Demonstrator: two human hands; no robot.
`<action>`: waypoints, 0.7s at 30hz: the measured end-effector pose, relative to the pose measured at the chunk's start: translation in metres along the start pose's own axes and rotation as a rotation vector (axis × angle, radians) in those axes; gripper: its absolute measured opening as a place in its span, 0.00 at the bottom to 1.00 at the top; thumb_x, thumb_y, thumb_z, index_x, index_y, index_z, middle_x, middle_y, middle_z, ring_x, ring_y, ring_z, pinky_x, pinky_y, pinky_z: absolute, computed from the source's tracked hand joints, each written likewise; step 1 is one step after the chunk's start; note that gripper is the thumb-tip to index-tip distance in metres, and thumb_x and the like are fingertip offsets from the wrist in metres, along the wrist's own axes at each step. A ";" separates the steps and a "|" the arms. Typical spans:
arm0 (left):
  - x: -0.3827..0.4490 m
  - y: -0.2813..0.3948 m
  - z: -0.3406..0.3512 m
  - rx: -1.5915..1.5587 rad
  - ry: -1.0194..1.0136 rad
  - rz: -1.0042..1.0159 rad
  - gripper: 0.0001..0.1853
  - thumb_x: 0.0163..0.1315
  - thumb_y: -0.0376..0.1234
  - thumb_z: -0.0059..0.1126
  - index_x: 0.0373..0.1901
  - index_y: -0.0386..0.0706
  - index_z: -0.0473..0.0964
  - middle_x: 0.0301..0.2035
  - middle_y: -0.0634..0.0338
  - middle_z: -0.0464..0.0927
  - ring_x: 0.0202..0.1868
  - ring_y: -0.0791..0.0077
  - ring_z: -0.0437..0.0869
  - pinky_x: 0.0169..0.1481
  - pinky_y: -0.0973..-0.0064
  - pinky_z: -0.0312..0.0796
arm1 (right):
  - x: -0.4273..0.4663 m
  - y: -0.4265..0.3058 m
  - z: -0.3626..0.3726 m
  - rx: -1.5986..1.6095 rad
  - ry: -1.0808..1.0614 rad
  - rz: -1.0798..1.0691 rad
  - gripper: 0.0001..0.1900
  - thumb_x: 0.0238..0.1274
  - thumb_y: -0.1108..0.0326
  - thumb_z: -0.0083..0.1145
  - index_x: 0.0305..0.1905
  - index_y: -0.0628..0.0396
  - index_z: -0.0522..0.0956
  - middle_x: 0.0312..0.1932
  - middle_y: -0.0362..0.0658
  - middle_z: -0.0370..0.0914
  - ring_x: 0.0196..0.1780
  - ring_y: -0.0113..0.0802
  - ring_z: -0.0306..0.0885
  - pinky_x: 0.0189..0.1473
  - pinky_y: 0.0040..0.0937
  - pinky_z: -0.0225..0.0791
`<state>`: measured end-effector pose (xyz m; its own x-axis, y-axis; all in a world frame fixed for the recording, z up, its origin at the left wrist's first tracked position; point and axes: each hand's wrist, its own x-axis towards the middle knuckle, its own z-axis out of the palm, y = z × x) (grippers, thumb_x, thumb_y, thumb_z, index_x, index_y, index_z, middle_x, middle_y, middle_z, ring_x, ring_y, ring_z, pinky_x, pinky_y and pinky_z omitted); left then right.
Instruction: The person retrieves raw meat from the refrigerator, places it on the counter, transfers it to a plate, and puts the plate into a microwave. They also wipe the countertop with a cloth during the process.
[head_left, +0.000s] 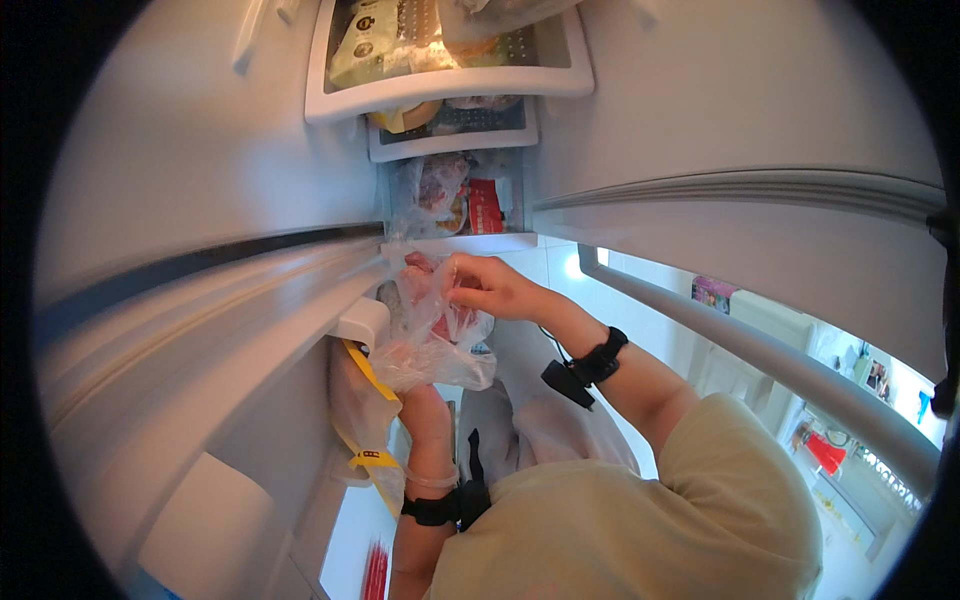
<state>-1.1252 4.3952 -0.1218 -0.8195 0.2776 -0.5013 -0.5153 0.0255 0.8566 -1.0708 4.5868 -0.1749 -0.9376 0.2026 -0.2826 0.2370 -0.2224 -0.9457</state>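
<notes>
A clear plastic bag (431, 361) with pieces of raw red meat (452, 324) in it hangs before me, just in front of the lowest freezer drawer. My right hand (484, 286) pinches the upper part of the bag between thumb and fingers. Below and to the left, my left hand (420, 397) is mostly hidden behind the plastic and supports the bag from underneath. Another plastic bag (442, 187) of frozen food and a red packet (485, 206) lie in the lowest drawer.
Two more drawers with white fronts, an upper one (450, 84) and a middle one (457, 144), hold packaged food. The door with its shelf bin (364, 322) stands close at the left, a yellow-edged bag (367, 420) in it. At the right is a door with a long grey handle (750, 345).
</notes>
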 end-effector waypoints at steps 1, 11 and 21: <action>-0.002 0.000 -0.007 -0.058 -0.023 -0.001 0.14 0.67 0.34 0.51 0.52 0.42 0.67 0.48 0.59 0.72 0.50 0.68 0.76 0.57 0.70 0.71 | -0.006 0.002 0.004 -0.011 0.061 -0.067 0.14 0.55 0.69 0.61 0.46 0.54 0.73 0.44 0.39 0.73 0.41 0.27 0.73 0.41 0.24 0.70; -0.025 0.009 -0.030 -0.110 -0.046 -0.054 0.13 0.67 0.34 0.50 0.51 0.44 0.67 0.46 0.62 0.72 0.48 0.70 0.74 0.55 0.69 0.71 | 0.003 0.015 0.000 -0.172 -0.084 -0.124 0.12 0.59 0.67 0.57 0.46 0.57 0.78 0.43 0.43 0.78 0.45 0.33 0.75 0.51 0.30 0.69; -0.040 0.028 -0.015 -0.335 -0.142 -0.206 0.10 0.68 0.37 0.46 0.45 0.43 0.69 0.39 0.61 0.71 0.42 0.69 0.75 0.48 0.70 0.72 | -0.026 -0.029 0.004 -0.170 -0.217 -0.148 0.16 0.55 0.65 0.62 0.48 0.55 0.76 0.54 0.44 0.72 0.61 0.37 0.67 0.63 0.38 0.60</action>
<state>-1.1112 4.3702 -0.0794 -0.6598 0.4299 -0.6163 -0.7375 -0.2131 0.6409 -1.0547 4.5848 -0.1395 -0.9932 0.0086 -0.1159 0.1155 -0.0392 -0.9925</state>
